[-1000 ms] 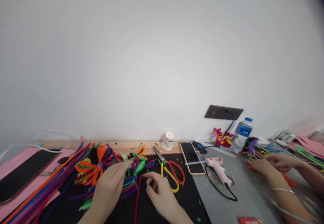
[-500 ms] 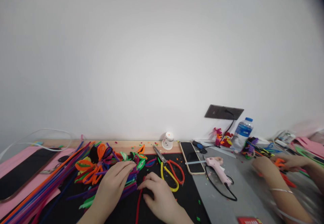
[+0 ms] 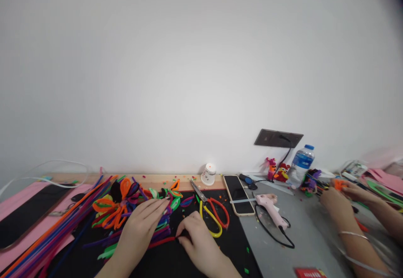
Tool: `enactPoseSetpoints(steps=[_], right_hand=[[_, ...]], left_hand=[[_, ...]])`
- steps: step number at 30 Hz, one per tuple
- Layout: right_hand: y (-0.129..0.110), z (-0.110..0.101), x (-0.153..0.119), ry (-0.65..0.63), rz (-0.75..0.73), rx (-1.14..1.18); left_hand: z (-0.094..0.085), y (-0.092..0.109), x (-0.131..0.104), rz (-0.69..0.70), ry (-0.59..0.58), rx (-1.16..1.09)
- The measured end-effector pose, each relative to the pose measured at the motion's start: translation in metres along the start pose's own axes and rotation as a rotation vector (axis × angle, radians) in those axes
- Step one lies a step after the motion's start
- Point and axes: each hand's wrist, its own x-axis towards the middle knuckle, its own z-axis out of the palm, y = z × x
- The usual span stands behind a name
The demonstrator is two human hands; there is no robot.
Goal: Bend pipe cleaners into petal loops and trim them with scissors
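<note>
A red pipe cleaner (image 3: 162, 242) runs sideways over the black mat, its right end pinched between the thumb and fingers of my right hand (image 3: 197, 242). Its left end passes behind my left hand (image 3: 141, 227). The fingers of my left hand are pressed together over a pile of cut pipe cleaners (image 3: 110, 241), mostly purple and green. What they grip is hidden by the back of the hand. Just beyond that hand lies an orange pipe-cleaner flower (image 3: 115, 211). Scissors (image 3: 210, 211) with red and yellow handles lie beside my right hand.
Long pipe cleaners (image 3: 59, 232) lie at left near a dark tablet-like slab (image 3: 30, 217). A paper cup (image 3: 208, 174), phone (image 3: 239, 196), pink glue gun (image 3: 270, 211) with cord and water bottle (image 3: 301, 167) stand or lie beyond and right. A co-worker's hands (image 3: 340, 198) work far right.
The red pipe cleaner has swung from pointing toward me to lying sideways toward my left hand. My right hand has shifted slightly. The co-worker's hands have moved and raised something orange.
</note>
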Motion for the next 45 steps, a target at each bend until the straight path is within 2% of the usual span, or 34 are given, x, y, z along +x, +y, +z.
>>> enactPoseSetpoints(steps=[6, 11, 14, 21, 24, 28, 32, 34, 36, 39, 40, 45], right_hand=[[0.004, 0.004, 0.005, 0.101, 0.096, 0.158], [0.007, 0.004, 0.007, 0.184, 0.145, 0.239], [0.008, 0.004, 0.008, 0.186, 0.156, 0.252], [0.007, 0.006, 0.009, 0.186, 0.17, 0.29], [0.009, 0.007, 0.009, 0.189, 0.208, 0.376], [0.011, 0.005, 0.011, 0.172, 0.331, 0.669], [0.01, 0.0, 0.011, 0.221, 0.395, 0.989], [0.01, -0.002, 0.011, 0.241, 0.391, 1.116], [0.012, -0.003, 0.011, 0.242, 0.388, 1.221], [0.015, -0.004, 0.011, 0.231, 0.39, 1.368], [0.016, -0.005, 0.011, 0.22, 0.39, 1.419], [0.017, -0.008, 0.01, 0.174, 0.382, 1.633]], left_hand=[[-0.011, 0.01, 0.008, -0.058, -0.017, -0.021], [-0.011, 0.014, 0.012, -0.027, -0.027, -0.039], [-0.01, 0.014, 0.013, -0.013, -0.092, -0.022], [-0.007, 0.017, 0.013, -0.063, -0.36, 0.058], [-0.007, 0.018, 0.013, -0.068, -0.383, 0.055], [-0.008, 0.016, 0.013, -0.074, -0.275, 0.029], [-0.012, 0.013, 0.009, -0.139, 0.006, -0.04], [-0.016, 0.012, 0.008, -0.216, 0.155, -0.129], [-0.02, 0.014, 0.009, -0.367, 0.247, -0.264], [-0.03, 0.017, 0.016, -0.698, 0.281, -0.487], [-0.033, 0.019, 0.018, -0.765, 0.285, -0.563], [-0.043, 0.023, 0.03, -0.802, 0.323, -0.94]])
